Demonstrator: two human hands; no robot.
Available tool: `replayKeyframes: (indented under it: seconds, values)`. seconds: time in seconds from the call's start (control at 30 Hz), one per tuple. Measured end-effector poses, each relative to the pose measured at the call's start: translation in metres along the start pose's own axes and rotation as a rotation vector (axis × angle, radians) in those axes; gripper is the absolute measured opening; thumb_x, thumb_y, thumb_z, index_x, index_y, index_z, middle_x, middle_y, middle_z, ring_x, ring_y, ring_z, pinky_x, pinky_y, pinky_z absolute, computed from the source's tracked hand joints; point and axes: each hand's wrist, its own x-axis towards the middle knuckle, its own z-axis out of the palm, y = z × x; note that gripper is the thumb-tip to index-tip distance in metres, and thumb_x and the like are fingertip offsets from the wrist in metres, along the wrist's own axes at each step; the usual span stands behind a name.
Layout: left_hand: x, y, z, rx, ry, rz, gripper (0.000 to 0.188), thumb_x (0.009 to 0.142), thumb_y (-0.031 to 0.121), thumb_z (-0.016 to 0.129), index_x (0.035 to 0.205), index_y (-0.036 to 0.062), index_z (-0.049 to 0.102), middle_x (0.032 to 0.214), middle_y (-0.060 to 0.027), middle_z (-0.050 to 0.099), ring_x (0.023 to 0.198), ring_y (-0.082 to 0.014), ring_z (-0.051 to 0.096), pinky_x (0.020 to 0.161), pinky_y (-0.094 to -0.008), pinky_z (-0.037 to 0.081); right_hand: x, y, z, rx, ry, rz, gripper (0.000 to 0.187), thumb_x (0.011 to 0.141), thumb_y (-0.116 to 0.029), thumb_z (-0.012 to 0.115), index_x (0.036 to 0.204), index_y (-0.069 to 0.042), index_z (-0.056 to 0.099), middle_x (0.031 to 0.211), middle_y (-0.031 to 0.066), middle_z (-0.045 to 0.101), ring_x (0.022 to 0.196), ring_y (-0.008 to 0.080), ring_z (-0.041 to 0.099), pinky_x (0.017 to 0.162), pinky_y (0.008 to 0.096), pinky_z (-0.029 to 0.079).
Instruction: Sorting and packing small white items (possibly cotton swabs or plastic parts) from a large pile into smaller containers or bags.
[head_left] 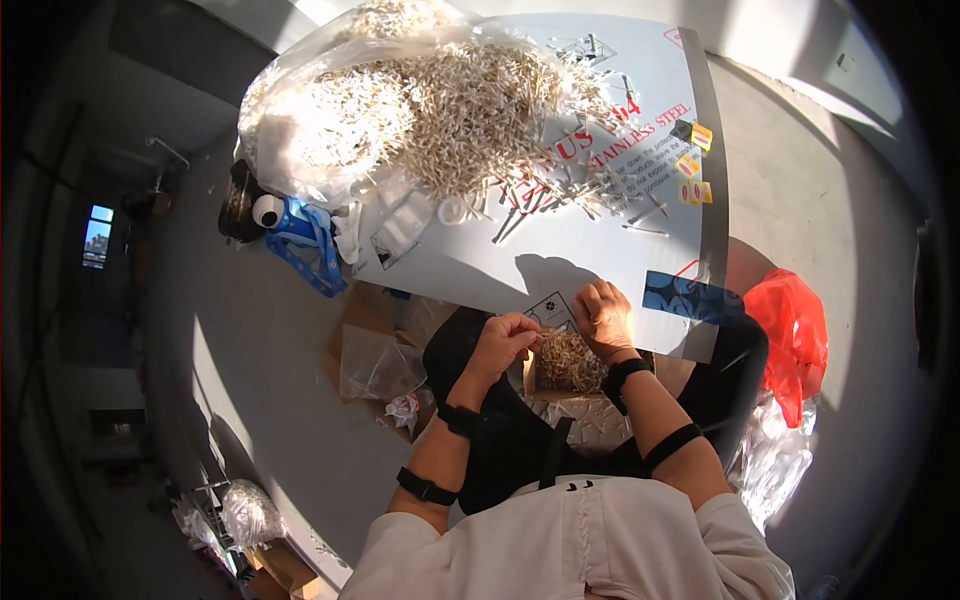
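Bent over thin pale sticks point(567, 365) in a small open box point(562, 395), placed close to the body, likely for easy access. Drawing thumb and forefinger near in an apparent pinch with the left hand point(500, 345), over the box's left side; cannot tell whether on a stick. Curling the right hand point(605, 318) half closed by the far right corner, hiding any hold. Facing, beyond, a table point(470, 255) with a loose heap point(480, 110) spilled from a clear bag point(290, 185), presumably for reach.

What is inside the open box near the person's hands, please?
The box holds a heap of thin, pale sticks; they cover its bottom, so whatever lies beneath cannot be seen.
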Motion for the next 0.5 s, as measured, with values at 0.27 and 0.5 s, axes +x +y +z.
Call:
replayKeyframes:
  seconds: [0.27, 0.5]
  values:
    - [0.046, 0.031, -0.046, 0.061, 0.355, 0.106, 0.008, 0.087, 0.007, 0.063, 0.081, 0.0008, 0.063, 0.071, -0.0046, 0.063, 0.055, -0.0088, 0.055, 0.046, -0.0212, 0.042, 0.000, -0.001, -0.003, -0.004, 0.005, 0.008, 0.010, 0.078, -0.011, 0.062, 0.081, -0.009, 0.053, 0.079, 0.0080, 0.055, 0.077, 0.0297, 0.057, 0.068, 0.0412, 0.047]
    - [0.094, 0.072, -0.117, -0.071, 0.551, 0.309, 0.008, 0.084, 0.005, 0.065, 0.079, 0.0002, 0.062, 0.068, -0.0052, 0.063, 0.053, -0.0111, 0.055, 0.045, -0.0231, 0.041, 0.004, -0.007, -0.003, -0.007, 0.008, -0.009, 0.013, 0.076, -0.009, 0.065, 0.080, -0.010, 0.053, 0.076, 0.0077, 0.054, 0.074, 0.0293, 0.056, 0.065, 0.0407, 0.046]
